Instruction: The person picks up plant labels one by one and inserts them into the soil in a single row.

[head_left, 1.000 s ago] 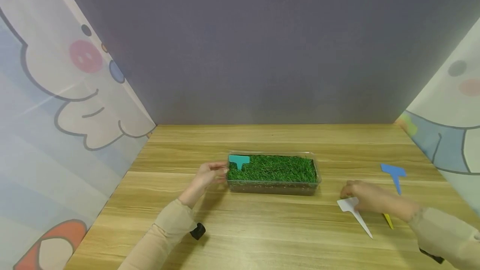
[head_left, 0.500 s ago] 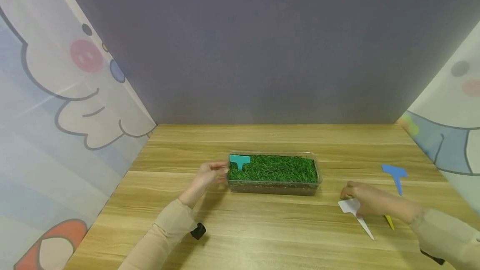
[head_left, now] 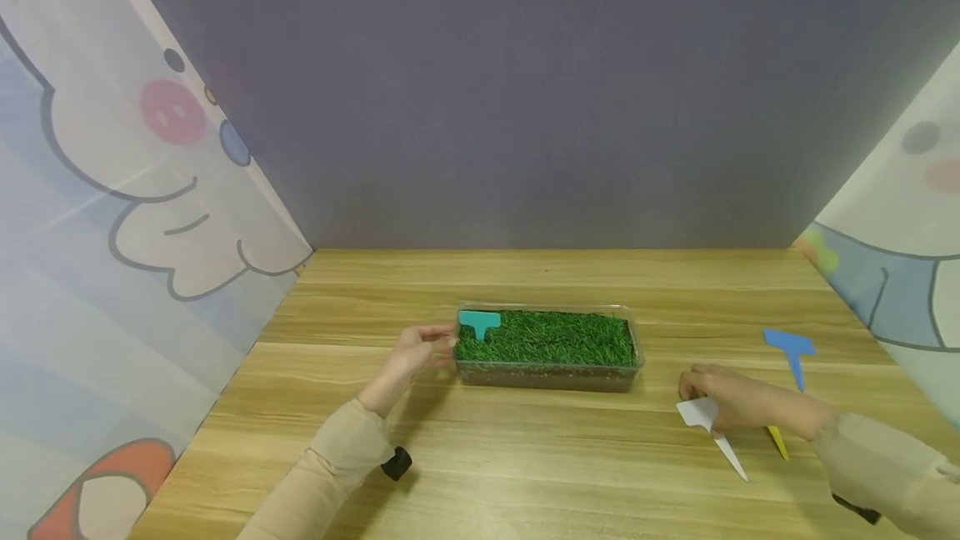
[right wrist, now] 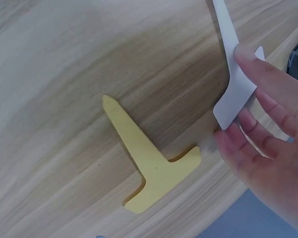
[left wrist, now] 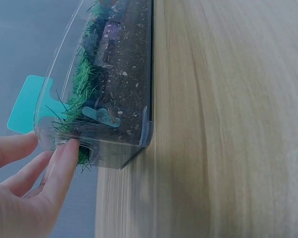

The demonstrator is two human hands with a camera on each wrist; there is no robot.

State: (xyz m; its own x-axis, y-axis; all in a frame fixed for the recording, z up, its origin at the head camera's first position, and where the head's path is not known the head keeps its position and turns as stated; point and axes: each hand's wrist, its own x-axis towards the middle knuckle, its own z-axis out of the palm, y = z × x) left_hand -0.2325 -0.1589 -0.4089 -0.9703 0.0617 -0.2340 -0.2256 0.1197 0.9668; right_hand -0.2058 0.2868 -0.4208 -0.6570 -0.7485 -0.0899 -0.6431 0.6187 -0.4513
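Note:
A clear plastic planter [head_left: 546,376] of soil and green grass stands mid-table. A teal T-shaped plant label [head_left: 479,320] is stuck into its left end. My left hand [head_left: 411,352] touches that end; in the left wrist view the fingertips [left wrist: 69,148] lie at the rim and end wall. My right hand [head_left: 731,397] pinches a white plant label [right wrist: 234,94] by its wide head, thumb across its face and fingers at the far side. The label's pointed stem angles toward the table's near side. Beside it lies a yellow plant label [right wrist: 154,171], mostly hidden by the hand in the head view.
A blue plant label [head_left: 789,348] lies on the wooden table [head_left: 525,457], behind the right forearm. A dark grey panel [head_left: 555,107] rises along the table's back edge. Printed cartoon walls [head_left: 150,215] flank both sides.
The right thumb has come over the white label's head, and the fingers have closed on it. The left hand and the planter stay put.

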